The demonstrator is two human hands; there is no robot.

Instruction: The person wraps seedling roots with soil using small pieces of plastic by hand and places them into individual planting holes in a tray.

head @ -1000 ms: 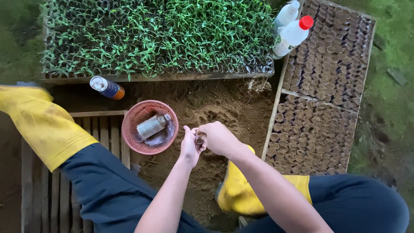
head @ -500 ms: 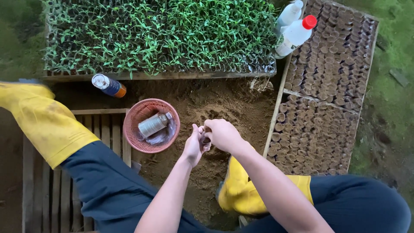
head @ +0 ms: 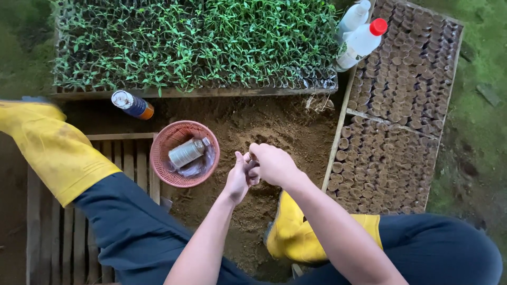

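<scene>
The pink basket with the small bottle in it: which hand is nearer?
Left. The left hand is just right of the pink basket; the right hand lies farther right, beyond the left.

The left hand (head: pixel 238 179) and the right hand (head: pixel 273 164) met over a mound of loose brown soil (head: pixel 264 132), fingers pressed together around something too small to make out. Both hands sat just right of a pink plastic basket (head: pixel 178 148), which rested on the soil's left edge. In the basket a small grey bottle (head: pixel 186 153) lay on its side, on crumpled clear plastic.
</scene>
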